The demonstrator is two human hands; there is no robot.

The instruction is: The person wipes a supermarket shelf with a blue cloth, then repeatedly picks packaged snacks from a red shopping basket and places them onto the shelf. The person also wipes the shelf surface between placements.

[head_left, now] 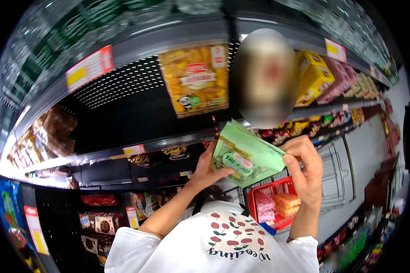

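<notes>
A light green snack pouch [248, 157] with a clear lower window is held up in front of my chest, tilted. My left hand [208, 167] grips its left side, thumb across the front. With thumb and fingers closed together, my right hand [305, 166] pinches the pouch's right upper corner. Below my right hand stands a red shopping basket [284, 184]. Inside it lie an orange-yellow package [287, 204] and a pink package [264, 207].
Just beyond the pouch is a shelf holding a yellow snack bag [196, 82]. Yellow boxes [313, 78] and pink boxes [336, 82] stand farther right. Clear bottles [68, 27] line the shelf above. Cookie packages [105, 224] sit low on the left.
</notes>
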